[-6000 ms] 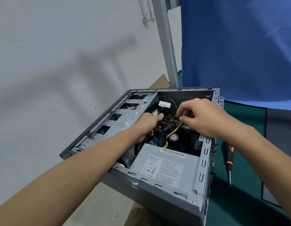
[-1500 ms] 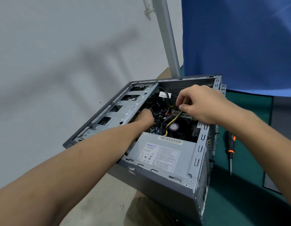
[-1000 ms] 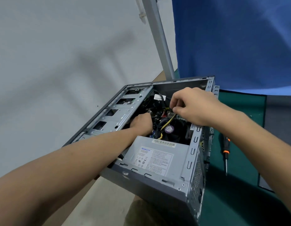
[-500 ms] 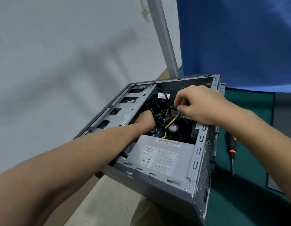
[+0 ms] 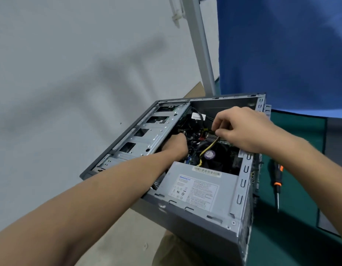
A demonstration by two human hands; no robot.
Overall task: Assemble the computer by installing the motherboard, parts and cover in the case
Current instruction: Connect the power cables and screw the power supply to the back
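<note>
The grey computer case point(image 5: 195, 223) lies open on its side, tilted over the table's left edge. The silver power supply point(image 5: 197, 187) fills its near end, and a drive cage point(image 5: 147, 135) runs along its left side. A CPU fan point(image 5: 209, 154) with a yellow cable point(image 5: 206, 148) across it sits in the middle. My left hand point(image 5: 175, 146) reaches down among the black cables beside the cage; its fingers are hidden. My right hand point(image 5: 241, 129) pinches a small connector point(image 5: 211, 136) above the fan.
A screwdriver point(image 5: 277, 181) with a black and orange handle lies on the green mat point(image 5: 293, 189) right of the case. A blue cloth point(image 5: 281, 54) hangs behind, beside a grey metal post point(image 5: 201, 54). The floor is far below on the left.
Both hands stay inside the case with only small shifts. The view has swayed slightly left and back.
</note>
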